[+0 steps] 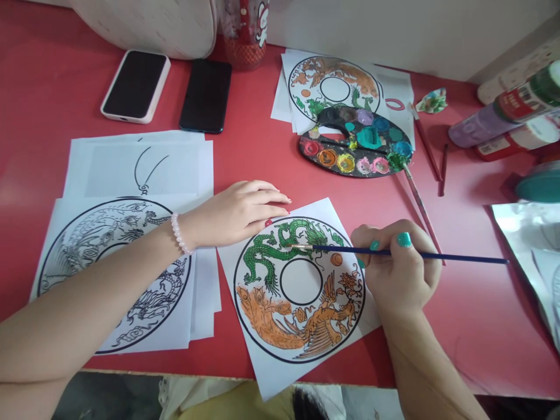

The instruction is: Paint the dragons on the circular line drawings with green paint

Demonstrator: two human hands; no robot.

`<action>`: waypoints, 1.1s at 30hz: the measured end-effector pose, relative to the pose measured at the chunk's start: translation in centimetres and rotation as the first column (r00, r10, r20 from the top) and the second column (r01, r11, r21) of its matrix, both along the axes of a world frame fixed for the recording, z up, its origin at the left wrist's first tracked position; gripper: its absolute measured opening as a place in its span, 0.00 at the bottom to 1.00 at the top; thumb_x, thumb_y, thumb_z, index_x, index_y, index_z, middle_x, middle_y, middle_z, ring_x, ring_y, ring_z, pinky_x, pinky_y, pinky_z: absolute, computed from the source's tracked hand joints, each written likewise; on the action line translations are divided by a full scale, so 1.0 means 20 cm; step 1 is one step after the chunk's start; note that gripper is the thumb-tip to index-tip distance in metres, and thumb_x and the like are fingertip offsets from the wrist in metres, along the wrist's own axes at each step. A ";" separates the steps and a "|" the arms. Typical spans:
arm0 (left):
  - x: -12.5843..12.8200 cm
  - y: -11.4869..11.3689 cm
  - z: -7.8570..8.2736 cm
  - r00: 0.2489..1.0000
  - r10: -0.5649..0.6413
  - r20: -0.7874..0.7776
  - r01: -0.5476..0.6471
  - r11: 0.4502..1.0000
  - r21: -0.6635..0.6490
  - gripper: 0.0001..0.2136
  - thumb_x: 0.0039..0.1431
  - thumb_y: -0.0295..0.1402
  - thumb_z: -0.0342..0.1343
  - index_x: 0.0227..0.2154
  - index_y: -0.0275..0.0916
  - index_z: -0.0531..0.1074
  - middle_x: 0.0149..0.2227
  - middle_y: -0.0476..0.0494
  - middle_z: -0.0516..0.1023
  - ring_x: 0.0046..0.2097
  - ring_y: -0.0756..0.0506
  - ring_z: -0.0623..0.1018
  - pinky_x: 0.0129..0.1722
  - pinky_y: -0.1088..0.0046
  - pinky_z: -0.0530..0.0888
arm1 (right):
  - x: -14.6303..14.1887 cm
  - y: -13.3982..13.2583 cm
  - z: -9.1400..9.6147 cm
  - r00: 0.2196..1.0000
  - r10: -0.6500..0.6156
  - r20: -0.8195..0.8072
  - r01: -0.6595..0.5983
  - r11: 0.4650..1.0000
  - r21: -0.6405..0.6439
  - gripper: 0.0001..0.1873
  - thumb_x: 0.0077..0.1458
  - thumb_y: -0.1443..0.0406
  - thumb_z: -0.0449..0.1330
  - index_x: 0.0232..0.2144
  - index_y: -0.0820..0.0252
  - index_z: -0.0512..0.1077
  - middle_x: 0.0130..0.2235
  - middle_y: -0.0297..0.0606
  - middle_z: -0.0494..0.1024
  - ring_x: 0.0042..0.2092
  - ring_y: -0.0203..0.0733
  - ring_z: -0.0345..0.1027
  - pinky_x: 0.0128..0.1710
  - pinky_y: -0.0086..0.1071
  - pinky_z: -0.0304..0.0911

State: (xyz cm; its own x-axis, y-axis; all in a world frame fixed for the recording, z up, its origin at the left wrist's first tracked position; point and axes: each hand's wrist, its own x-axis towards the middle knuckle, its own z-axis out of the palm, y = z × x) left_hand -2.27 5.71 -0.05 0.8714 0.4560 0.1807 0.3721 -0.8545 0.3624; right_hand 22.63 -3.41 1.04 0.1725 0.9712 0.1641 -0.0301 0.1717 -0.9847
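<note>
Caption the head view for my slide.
Right hand holds a blue paintbrush over a green dragon, left hand at the edge of the sheet.

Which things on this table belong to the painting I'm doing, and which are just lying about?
Likely part of the job:
blue-handled brush, in the right hand
dragon-and-phoenix sheet beneath it
paint palette
second brush, tip on the palette

Apparently just lying about:
black phone
white-edged device
printed cup

Green and Orange

Your drawing sheet (301, 283) is white with black outlines, a green dragon (266, 251) and an orange phoenix (321, 324). Your paintbrush (345, 249) has a dark blue handle; your tabletop (256, 163) is red, your bracelet (178, 230) pale pink.
</note>
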 end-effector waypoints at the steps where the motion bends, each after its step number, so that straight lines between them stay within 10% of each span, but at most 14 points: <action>1: 0.00 0.00 0.00 1.000 0.000 0.000 0.000 1.000 0.004 0.14 0.65 0.27 0.48 0.52 0.38 0.69 0.56 0.43 0.70 0.57 0.41 0.65 0.55 0.58 0.66 | 0.00 0.00 0.00 1.000 0.021 -0.005 -0.021 1.000 0.004 0.14 0.59 0.64 0.53 0.21 0.59 0.64 0.18 0.31 0.63 0.21 0.32 0.58 0.19 0.29 0.50; 33: 0.00 0.00 0.00 1.000 -0.008 -0.004 0.008 1.000 0.024 0.14 0.65 0.27 0.47 0.52 0.36 0.69 0.55 0.42 0.71 0.57 0.40 0.65 0.56 0.58 0.66 | -0.01 0.00 0.00 0.998 0.052 0.032 -0.052 0.998 0.017 0.13 0.60 0.64 0.52 0.23 0.59 0.64 0.19 0.30 0.63 0.20 0.31 0.58 0.18 0.30 0.50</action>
